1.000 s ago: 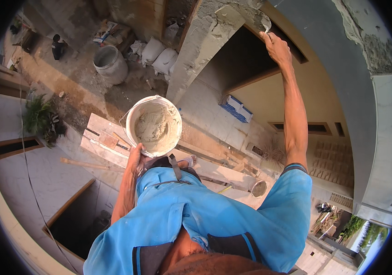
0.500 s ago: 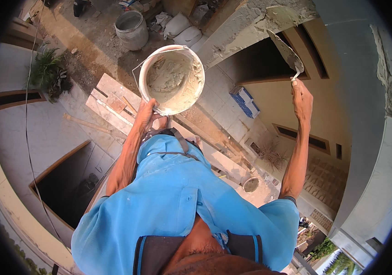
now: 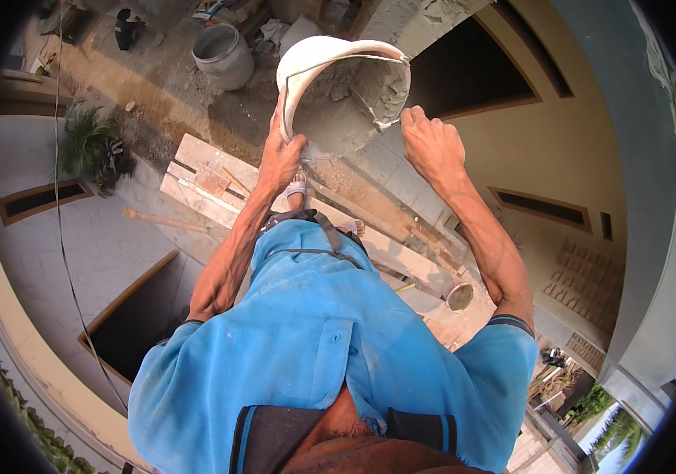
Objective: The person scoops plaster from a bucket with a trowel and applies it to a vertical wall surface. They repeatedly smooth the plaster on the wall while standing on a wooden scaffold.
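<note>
Left fingers [image 3: 278, 130] clamp the tilted bucket [image 3: 306, 57], right fingers [image 3: 417, 120] a trowel [image 3: 388, 123], above planks [image 3: 198, 156] and dirt ground [image 3: 109, 75].

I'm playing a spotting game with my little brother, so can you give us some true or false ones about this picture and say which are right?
1. The left hand holds the bucket. True.
2. The shirt is red. False: it is blue.
3. The right hand is close to the bucket's rim. True.
4. The bucket is standing straight up. False: it is tilted.
5. The big barrel is at the bottom of the picture. False: it is near the top, left of the bucket.
6. A plant is on the picture's left side. True.
</note>
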`<state>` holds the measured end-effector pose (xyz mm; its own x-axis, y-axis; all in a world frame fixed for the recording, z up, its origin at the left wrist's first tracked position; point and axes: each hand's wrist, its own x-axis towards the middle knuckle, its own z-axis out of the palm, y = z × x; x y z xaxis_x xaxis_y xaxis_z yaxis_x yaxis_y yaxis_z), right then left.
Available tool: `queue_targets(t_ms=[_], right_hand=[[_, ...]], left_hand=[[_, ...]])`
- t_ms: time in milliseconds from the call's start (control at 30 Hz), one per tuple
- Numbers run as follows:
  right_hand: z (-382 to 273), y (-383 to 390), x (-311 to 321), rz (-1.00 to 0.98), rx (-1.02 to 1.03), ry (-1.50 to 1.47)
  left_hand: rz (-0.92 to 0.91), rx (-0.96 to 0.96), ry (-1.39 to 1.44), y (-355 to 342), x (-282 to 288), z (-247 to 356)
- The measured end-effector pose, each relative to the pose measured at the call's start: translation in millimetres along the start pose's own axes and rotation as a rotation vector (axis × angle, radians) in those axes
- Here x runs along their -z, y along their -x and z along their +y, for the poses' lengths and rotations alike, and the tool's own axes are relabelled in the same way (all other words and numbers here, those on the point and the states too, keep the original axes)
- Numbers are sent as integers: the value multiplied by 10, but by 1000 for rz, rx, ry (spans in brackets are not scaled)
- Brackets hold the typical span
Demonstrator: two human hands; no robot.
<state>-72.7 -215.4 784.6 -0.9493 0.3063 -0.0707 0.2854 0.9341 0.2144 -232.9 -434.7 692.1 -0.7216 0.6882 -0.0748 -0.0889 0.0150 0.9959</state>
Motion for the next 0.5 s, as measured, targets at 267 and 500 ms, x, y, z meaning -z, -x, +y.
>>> queue_targets(t_ms=[267,500], right_hand=[[-235,227,-118,-218,-167,-601],[-659,369,-335,-85,-305,-824]], left_hand=[[-53,-11,-159,157,-51,-116],[-45,345,82,254,-87,-224]])
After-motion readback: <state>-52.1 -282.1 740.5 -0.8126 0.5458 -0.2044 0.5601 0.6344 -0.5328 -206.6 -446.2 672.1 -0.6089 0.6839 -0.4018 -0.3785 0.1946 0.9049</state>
